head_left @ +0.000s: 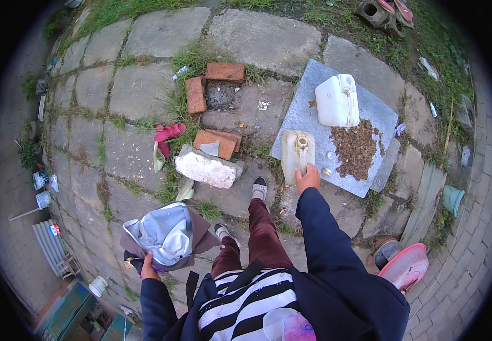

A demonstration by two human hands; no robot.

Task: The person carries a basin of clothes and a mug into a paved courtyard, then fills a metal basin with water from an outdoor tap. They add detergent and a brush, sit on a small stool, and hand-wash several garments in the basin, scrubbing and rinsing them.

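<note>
On the left, my left hand grips the edge of a brown-grey cloth bag, its mouth showing a pale blue lining. My right hand is closed at the near end of a yellowed plastic jerrycan, where the grip lies partly under my fingers. That jerrycan stands at the left edge of a grey speckled board. Farther back on the board is a white jerrycan. A patch of brown crumbly stuff is spread beside both.
Left of the jerrycans lie red bricks around dark ash, and a white-crusted block. A pink cloth is on the grass. At the right are a pink basin and a green bucket. Grass grows between the paving slabs.
</note>
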